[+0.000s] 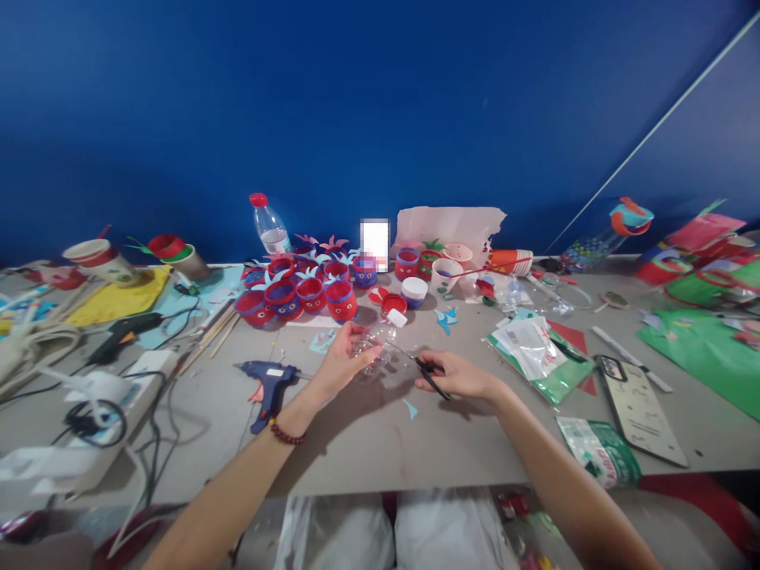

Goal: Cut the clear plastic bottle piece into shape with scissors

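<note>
My left hand [344, 355] is closed on a clear plastic bottle [385, 348] with a white cap, held just above the table. Fingers of my right hand [448, 374] wrap round the black handles of a pair of scissors [436, 381]. The scissors' thin blades point left and reach the bottle; whether they are inside the plastic I cannot tell. A blue hot glue gun [268, 388] lies left of my left wrist. Beyond the bottle stand several red and purple paper cups [340, 302] with eyes and leaf-like tops. A small blue paper scrap [409, 409] lies below the scissors.
On the left are a power strip [127, 412] with cables, a second glue gun [124, 336] and wooden sticks [207, 336]. At the right lie a phone [641, 412], plastic packets [540, 356] and green paper [706, 356]. A bottle with a red cap [270, 226] stands near the blue wall.
</note>
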A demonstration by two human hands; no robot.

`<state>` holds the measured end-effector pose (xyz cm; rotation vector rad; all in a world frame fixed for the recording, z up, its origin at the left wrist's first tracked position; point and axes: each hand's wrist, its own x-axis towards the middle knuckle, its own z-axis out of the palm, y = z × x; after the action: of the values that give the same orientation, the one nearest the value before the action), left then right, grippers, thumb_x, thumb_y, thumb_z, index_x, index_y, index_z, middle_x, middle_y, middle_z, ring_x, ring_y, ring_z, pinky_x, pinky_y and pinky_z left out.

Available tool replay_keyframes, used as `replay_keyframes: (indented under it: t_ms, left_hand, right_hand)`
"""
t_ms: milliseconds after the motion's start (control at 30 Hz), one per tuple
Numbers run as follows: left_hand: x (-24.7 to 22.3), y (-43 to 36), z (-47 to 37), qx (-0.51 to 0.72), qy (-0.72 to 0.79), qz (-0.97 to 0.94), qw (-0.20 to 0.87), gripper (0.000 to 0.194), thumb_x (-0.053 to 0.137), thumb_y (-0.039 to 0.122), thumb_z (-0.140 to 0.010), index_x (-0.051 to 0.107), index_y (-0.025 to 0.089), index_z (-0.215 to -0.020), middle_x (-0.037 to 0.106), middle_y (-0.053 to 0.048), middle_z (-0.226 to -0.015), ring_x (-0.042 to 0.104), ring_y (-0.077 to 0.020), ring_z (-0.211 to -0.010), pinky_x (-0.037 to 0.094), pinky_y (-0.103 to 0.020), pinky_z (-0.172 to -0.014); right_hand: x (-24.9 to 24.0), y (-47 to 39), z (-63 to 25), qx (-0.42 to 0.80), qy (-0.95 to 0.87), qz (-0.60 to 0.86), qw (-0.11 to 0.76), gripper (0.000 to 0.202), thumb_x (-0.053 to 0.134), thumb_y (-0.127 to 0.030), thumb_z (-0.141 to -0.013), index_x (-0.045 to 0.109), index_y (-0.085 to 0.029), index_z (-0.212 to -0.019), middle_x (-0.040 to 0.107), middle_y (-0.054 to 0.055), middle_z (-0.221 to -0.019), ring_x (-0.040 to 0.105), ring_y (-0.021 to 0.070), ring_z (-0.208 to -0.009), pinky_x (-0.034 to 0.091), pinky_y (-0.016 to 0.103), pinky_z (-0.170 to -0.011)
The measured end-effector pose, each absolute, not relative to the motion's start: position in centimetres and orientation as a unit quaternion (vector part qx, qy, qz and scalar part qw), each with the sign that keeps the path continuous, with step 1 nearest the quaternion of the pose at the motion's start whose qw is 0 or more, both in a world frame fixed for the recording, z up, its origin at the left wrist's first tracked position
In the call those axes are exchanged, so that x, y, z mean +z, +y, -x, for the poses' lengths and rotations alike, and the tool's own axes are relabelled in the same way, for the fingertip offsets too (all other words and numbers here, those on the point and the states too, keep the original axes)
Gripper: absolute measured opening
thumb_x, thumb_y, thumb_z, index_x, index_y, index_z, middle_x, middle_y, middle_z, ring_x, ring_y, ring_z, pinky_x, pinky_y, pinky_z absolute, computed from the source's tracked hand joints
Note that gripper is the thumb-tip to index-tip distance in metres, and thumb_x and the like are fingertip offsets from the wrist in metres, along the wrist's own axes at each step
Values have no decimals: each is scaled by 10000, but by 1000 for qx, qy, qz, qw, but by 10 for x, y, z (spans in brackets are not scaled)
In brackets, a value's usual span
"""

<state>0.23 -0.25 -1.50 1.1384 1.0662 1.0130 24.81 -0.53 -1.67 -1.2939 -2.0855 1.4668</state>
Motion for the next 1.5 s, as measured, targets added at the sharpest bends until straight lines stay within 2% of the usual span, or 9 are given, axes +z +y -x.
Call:
replay_keyframes:
  t_ms: [333, 567, 767, 1500]
  left_hand:
    - [-10, -1, -1, 434, 464, -485, 600, 507, 798, 421, -655, 465, 189, -958, 684, -67, -932, 678, -187, -722, 513, -318, -634]
    - [-5, 0, -2, 438, 474, -480, 594, 517, 801, 422, -630, 464, 185, -943, 661, -41, -893, 660, -168, -694, 505, -291, -588]
    - [-5, 0, -3, 444, 473, -487, 585, 504, 786, 411, -641, 490, 184, -980, 657, -37, -883, 657, -174, -709, 495, -292, -598]
    - [-4, 2, -1, 446, 479, -489, 576, 479, 777, 415, -634, 477, 192, -935, 656, -44, -896, 650, -171, -699, 486, -290, -597]
  right_hand:
    - [-17, -9, -243, 525, -697, 460, 164, 411, 657, -523, -744, 423, -193, -676, 350, -60, -637, 321, 90, -590, 254, 242, -522]
    - [-21, -9, -242, 545, -680, 461, 169, 440, 663, -547, -749, 422, -188, -663, 362, -58, -621, 336, 89, -584, 256, 241, -518]
    - [-24, -8, -242, 564, -667, 457, 171, 434, 672, -555, -735, 474, -176, -661, 399, -54, -608, 348, 82, -567, 259, 235, -501]
    - [-21, -12, -239, 580, -626, 486, 191, 453, 708, -553, -680, 479, -170, -601, 392, -52, -560, 335, 74, -532, 239, 226, -469]
